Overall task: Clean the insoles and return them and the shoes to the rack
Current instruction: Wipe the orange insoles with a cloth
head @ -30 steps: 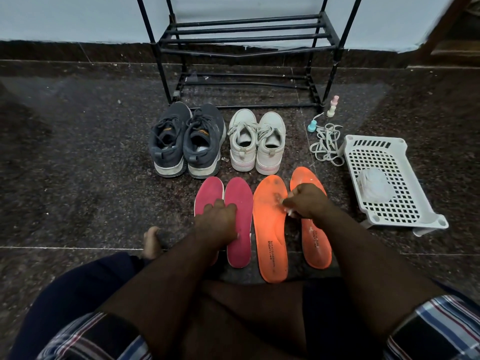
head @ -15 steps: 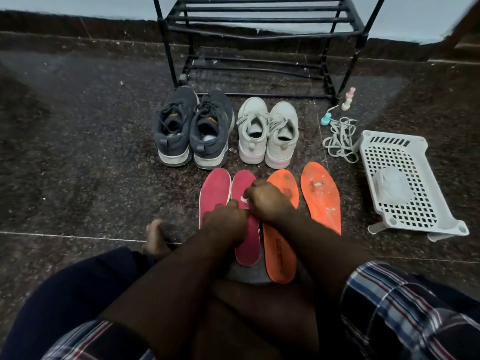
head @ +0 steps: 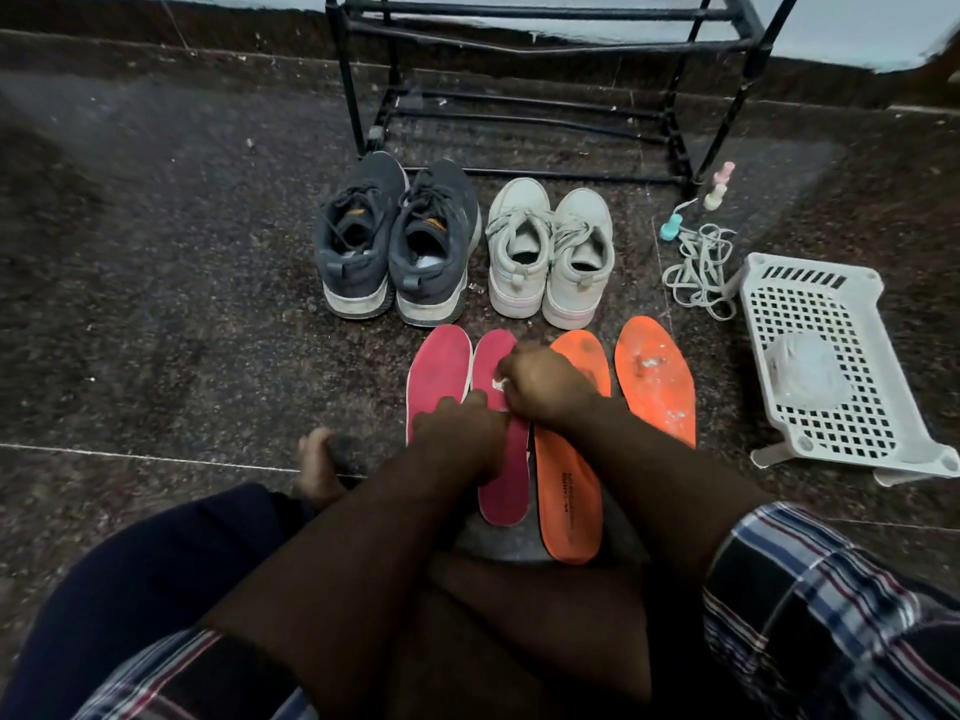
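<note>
Right hand (head: 545,384) pinches small white wipe (head: 500,383) against right pink foam insole (head: 503,459); left hand (head: 460,433), fingers curled, presses same insole, near white sneakers (head: 550,252)

four insoles (head: 653,376) lie side by side on the floor (head: 156,304); behind them stand two pairs of sneakers (head: 470,246), with the shoe rack (head: 540,85) behind those. right of them laces (head: 698,272), then a basket (head: 831,356).
</note>
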The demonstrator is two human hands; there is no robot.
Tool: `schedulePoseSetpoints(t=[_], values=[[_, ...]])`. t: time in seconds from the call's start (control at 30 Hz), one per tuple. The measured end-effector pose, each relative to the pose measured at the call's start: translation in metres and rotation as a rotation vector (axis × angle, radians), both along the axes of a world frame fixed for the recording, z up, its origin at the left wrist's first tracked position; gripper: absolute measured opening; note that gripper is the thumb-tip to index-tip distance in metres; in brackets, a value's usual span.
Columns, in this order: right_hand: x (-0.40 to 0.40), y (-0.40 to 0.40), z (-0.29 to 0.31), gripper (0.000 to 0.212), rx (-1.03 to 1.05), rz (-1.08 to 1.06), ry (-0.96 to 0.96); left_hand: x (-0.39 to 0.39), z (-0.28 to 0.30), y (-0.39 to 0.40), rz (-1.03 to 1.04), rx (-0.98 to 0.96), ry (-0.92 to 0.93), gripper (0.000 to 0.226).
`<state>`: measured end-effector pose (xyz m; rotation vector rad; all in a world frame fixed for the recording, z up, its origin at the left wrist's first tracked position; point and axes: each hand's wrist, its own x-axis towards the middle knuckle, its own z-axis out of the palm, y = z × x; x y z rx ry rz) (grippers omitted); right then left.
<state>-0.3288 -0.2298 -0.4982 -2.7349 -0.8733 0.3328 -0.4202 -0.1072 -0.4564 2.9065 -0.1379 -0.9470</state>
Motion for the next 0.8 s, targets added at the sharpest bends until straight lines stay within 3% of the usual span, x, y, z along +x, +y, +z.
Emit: schedulePoseSetpoints(t=[0.07,0.13,0.23,0.33,0.43,0.6,0.8], values=[[0.009,-0.001,0.004,0.023,-0.024,-0.082,-0.054,0.0,0.0,-0.001,-0.011,0.011,-0.005,0.051],[0.017,-0.009,0.009,0.023,0.096,-0.263,-0.054,-0.002,0.001,0.0,-0.019,0.022,-0.012,0.053],[0.019,-0.028,0.022,0.004,0.472,-0.597,0.172,-0.002,0.001,0.001,-0.016,0.011,-0.011,0.056],[0.014,-0.038,0.047,0.02,0.769,-0.748,0.412,-0.001,0.002,0.001,-0.018,0.005,-0.012,0.057],[0.009,-0.039,0.076,0.02,0.951,-0.773,0.611,0.0,-0.003,0.005,0.003,-0.023,-0.039,0.052],[0.002,-0.071,0.103,0.017,0.895,-0.751,0.64,0.007,-0.005,0.004,0.096,-0.112,-0.109,0.05],[-0.017,-0.132,0.089,0.027,0.813,-0.996,0.577,0.014,0.006,-0.036,0.318,-0.503,-0.073,0.033]])
